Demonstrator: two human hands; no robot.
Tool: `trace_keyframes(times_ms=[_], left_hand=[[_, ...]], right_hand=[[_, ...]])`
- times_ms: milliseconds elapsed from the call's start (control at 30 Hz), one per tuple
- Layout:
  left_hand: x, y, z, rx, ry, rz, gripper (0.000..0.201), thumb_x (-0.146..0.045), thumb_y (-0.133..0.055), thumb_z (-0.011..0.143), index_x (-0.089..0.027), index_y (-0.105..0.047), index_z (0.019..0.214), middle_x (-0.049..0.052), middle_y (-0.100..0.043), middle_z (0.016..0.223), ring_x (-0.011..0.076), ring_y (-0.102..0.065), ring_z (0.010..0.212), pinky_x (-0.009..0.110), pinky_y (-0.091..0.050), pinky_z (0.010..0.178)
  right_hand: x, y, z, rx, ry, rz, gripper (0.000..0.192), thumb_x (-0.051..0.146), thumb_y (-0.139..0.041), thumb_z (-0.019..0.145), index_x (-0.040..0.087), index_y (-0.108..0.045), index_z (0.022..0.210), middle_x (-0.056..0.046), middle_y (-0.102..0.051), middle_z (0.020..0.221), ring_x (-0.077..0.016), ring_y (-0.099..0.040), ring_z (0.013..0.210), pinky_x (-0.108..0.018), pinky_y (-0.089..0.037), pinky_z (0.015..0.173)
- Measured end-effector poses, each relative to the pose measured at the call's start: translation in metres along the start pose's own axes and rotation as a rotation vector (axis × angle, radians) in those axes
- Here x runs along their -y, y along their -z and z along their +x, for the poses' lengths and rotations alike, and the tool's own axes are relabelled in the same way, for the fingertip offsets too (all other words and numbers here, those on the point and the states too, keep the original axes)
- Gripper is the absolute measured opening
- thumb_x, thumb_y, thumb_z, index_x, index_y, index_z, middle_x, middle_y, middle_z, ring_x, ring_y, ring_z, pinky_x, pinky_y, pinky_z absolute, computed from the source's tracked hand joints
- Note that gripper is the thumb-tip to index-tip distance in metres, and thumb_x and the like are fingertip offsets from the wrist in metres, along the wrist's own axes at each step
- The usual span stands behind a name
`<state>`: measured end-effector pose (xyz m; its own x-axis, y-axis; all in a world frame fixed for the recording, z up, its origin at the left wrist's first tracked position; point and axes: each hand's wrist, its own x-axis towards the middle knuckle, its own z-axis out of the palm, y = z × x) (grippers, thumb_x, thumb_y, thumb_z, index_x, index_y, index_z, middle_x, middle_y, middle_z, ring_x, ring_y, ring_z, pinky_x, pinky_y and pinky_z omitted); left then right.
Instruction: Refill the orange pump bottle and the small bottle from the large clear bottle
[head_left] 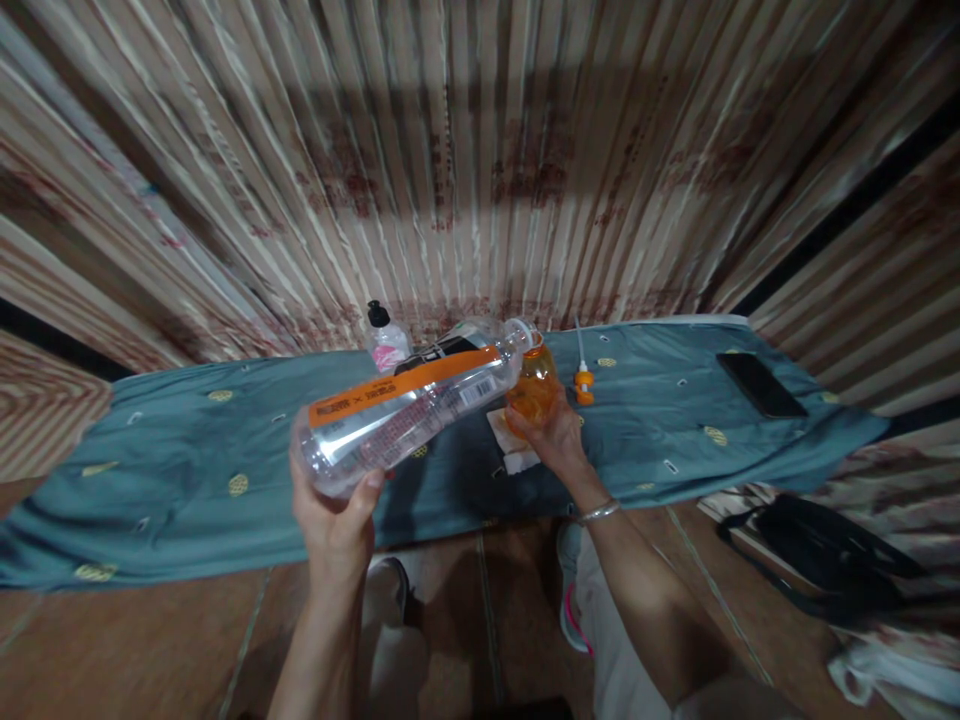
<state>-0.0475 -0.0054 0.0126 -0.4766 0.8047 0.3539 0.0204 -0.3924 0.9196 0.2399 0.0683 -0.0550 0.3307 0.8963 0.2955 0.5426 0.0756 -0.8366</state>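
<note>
Clock from view centre. One clear bottle (409, 408) being gripped by left hand (335, 512) at 8, tilted, mouth being held over that of one orange bottle (535, 374), gripped by right hand (559, 438) at 4; contact can't be told. One pump (583, 384), one phone (760, 385) being supported at 3; one black-capped bottle (390, 350) at 9.
</note>
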Motion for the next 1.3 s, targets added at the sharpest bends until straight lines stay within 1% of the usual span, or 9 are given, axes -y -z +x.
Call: trace_keyframes(times_ms=[167, 333, 533, 667, 900, 1033, 1167, 1233, 1300], left_hand=[[-0.001, -0.002, 0.0, -0.018, 0.001, -0.027, 0.105, -0.06, -0.107, 0.071, -0.026, -0.072, 0.164, 0.017, -0.076, 0.145, 0.0282, -0.076, 0.106, 0.034, -0.071, 0.075], [0.0, -0.003, 0.0, -0.004, -0.025, -0.009, 0.093, -0.058, -0.104, 0.075, -0.027, -0.075, 0.158, 0.015, -0.076, 0.137, 0.0256, -0.075, 0.098, 0.033, -0.069, 0.07], [0.001, -0.002, 0.001, -0.008, -0.018, -0.011, 0.098, -0.058, -0.105, 0.074, -0.026, -0.074, 0.161, 0.017, -0.076, 0.142, 0.0284, -0.077, 0.105, 0.035, -0.071, 0.074], [-0.001, -0.003, 0.0, -0.01, -0.025, 0.003, 0.096, -0.059, -0.104, 0.076, -0.025, -0.074, 0.16, 0.017, -0.077, 0.14, 0.0279, -0.077, 0.102, 0.034, -0.07, 0.072], [-0.002, -0.001, -0.001, 0.012, -0.032, 0.039, 0.09, -0.06, -0.101, 0.078, -0.026, -0.073, 0.157, 0.015, -0.077, 0.139, 0.0295, -0.078, 0.106, 0.036, -0.07, 0.076], [-0.005, -0.003, -0.001, -0.023, -0.003, -0.013, 0.104, -0.063, -0.108, 0.07, -0.025, -0.072, 0.16, 0.016, -0.077, 0.139, 0.0341, -0.078, 0.116, 0.039, -0.072, 0.081], [-0.005, -0.003, -0.001, -0.026, -0.001, -0.018, 0.121, -0.067, -0.11, 0.068, -0.025, -0.063, 0.171, 0.021, -0.071, 0.16, 0.0415, -0.077, 0.133, 0.041, -0.074, 0.085], [-0.002, 0.001, 0.001, -0.001, -0.002, -0.007, 0.122, -0.066, -0.108, 0.071, -0.029, -0.057, 0.175, 0.021, -0.063, 0.172, 0.0442, -0.075, 0.14, 0.04, -0.074, 0.082], [0.002, 0.007, 0.004, 0.042, -0.014, 0.019, 0.119, -0.065, -0.107, 0.074, -0.03, -0.055, 0.175, 0.022, -0.06, 0.175, 0.0458, -0.076, 0.138, 0.04, -0.075, 0.076]], right_hand=[[-0.003, -0.002, 0.0, -0.017, 0.008, 0.008, 0.085, 0.05, -0.095, 0.08, 0.018, -0.066, 0.154, -0.021, -0.089, 0.142, -0.0427, -0.087, 0.133, -0.061, -0.073, 0.116], [-0.005, -0.002, -0.001, -0.026, 0.021, 0.032, 0.08, 0.05, -0.095, 0.081, 0.021, -0.068, 0.151, -0.019, -0.09, 0.14, -0.0411, -0.088, 0.131, -0.058, -0.074, 0.114], [-0.006, -0.003, 0.0, -0.027, -0.004, 0.013, 0.084, 0.049, -0.096, 0.08, 0.02, -0.067, 0.154, -0.019, -0.09, 0.137, -0.0417, -0.089, 0.127, -0.063, -0.074, 0.113], [-0.005, -0.003, 0.0, -0.029, -0.016, 0.008, 0.085, 0.047, -0.095, 0.081, 0.018, -0.067, 0.155, -0.019, -0.09, 0.139, -0.0408, -0.088, 0.13, -0.063, -0.072, 0.118], [-0.001, -0.001, 0.0, -0.019, -0.012, 0.022, 0.08, 0.043, -0.094, 0.08, 0.019, -0.068, 0.152, -0.018, -0.09, 0.138, -0.0411, -0.088, 0.13, -0.062, -0.073, 0.117], [0.003, -0.001, 0.0, -0.028, -0.031, 0.011, 0.08, 0.044, -0.093, 0.079, 0.019, -0.067, 0.151, -0.02, -0.09, 0.139, -0.043, -0.087, 0.132, -0.065, -0.071, 0.12], [0.004, 0.0, -0.001, -0.023, -0.029, 0.013, 0.082, 0.045, -0.093, 0.078, 0.018, -0.066, 0.151, -0.021, -0.09, 0.139, -0.0428, -0.088, 0.131, -0.063, -0.071, 0.119], [0.004, 0.0, -0.001, -0.022, -0.028, 0.015, 0.082, 0.046, -0.093, 0.079, 0.018, -0.066, 0.152, -0.02, -0.09, 0.139, -0.0422, -0.088, 0.13, -0.063, -0.072, 0.118], [0.003, 0.0, -0.001, -0.022, -0.028, 0.013, 0.081, 0.046, -0.094, 0.08, 0.019, -0.067, 0.152, -0.02, -0.091, 0.139, -0.042, -0.088, 0.129, -0.063, -0.072, 0.117]])
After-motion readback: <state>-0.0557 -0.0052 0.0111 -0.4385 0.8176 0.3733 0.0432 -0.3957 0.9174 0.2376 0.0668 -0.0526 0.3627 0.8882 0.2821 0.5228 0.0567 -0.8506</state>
